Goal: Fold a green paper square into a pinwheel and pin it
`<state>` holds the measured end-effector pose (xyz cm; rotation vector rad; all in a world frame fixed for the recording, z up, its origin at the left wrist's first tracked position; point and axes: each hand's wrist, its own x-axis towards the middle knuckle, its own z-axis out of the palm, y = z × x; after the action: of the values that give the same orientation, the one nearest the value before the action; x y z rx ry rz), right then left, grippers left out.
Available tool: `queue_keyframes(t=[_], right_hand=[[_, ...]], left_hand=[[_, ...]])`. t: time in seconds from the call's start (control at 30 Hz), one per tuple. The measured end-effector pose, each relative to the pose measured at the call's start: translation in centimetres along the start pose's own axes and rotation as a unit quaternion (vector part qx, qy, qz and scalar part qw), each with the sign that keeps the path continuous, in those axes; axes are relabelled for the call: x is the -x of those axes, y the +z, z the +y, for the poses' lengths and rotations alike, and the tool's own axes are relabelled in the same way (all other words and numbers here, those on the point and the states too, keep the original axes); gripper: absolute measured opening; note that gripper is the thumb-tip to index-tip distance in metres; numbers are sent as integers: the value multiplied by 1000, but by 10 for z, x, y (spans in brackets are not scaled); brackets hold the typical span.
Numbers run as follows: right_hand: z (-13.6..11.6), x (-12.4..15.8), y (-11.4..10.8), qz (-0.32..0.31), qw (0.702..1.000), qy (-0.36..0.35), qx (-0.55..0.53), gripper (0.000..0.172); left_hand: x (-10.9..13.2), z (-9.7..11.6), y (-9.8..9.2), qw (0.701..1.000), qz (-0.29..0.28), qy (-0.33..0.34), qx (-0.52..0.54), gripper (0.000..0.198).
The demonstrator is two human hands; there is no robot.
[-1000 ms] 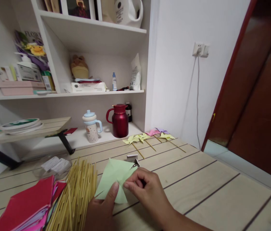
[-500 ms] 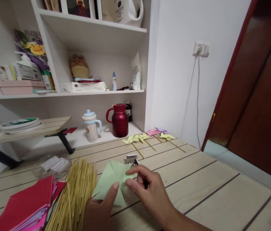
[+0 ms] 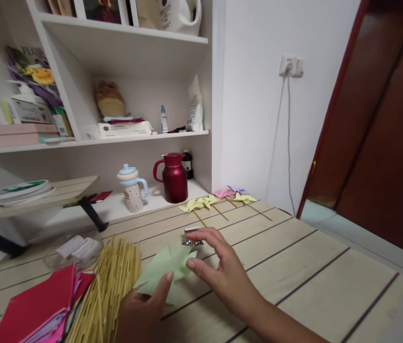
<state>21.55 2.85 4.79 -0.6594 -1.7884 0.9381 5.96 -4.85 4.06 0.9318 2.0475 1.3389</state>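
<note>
A pale green sheet of paper (image 3: 163, 267) with slits cut in from its corners is pinched at its lower edge by my left hand (image 3: 144, 305). The thumb lies on top and the other fingers are mostly hidden beneath. My right hand (image 3: 219, 271) is open, thumb and index finger apart. Its thumb tip is at the paper's right-hand edge; whether it touches cannot be made out. The index finger reaches over a small open box (image 3: 191, 230) holding shiny metal bits (image 3: 194, 243), just behind the paper.
Left of the paper lie a bundle of thin straw-coloured sticks (image 3: 110, 281), a stack of coloured paper (image 3: 36, 305) and a clear bag (image 3: 76, 250). Several paper pinwheels (image 3: 208, 201) rest at the table's back. Behind stand a red jug (image 3: 175, 181) and a speckled cup (image 3: 133, 195).
My right hand's index finger has lifted off the paper and stretched toward the small box, opening away from the thumb. The green paper has tilted in my left hand. The view has shifted slightly.
</note>
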Motion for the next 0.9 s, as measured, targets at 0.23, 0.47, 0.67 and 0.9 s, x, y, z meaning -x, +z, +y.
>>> queue_keyframes(t=[0.23,0.47,0.67,0.9], right_hand=[[-1,-3,5,-10,999,30,14,41],[2,-6,1,-14,999,48,-14,66],[-1,-6,1,-35,996,74,-31,76],[-5,-10,-5,-69,997,36,19,42]], left_hand=[[2,-1,0,1000,6,11,-28,53],[5,4,0,1000,18,-5,-13,49],[8,4,5,1000,11,25,-7,46],[9,-3,10,989,50,133,-50,29]])
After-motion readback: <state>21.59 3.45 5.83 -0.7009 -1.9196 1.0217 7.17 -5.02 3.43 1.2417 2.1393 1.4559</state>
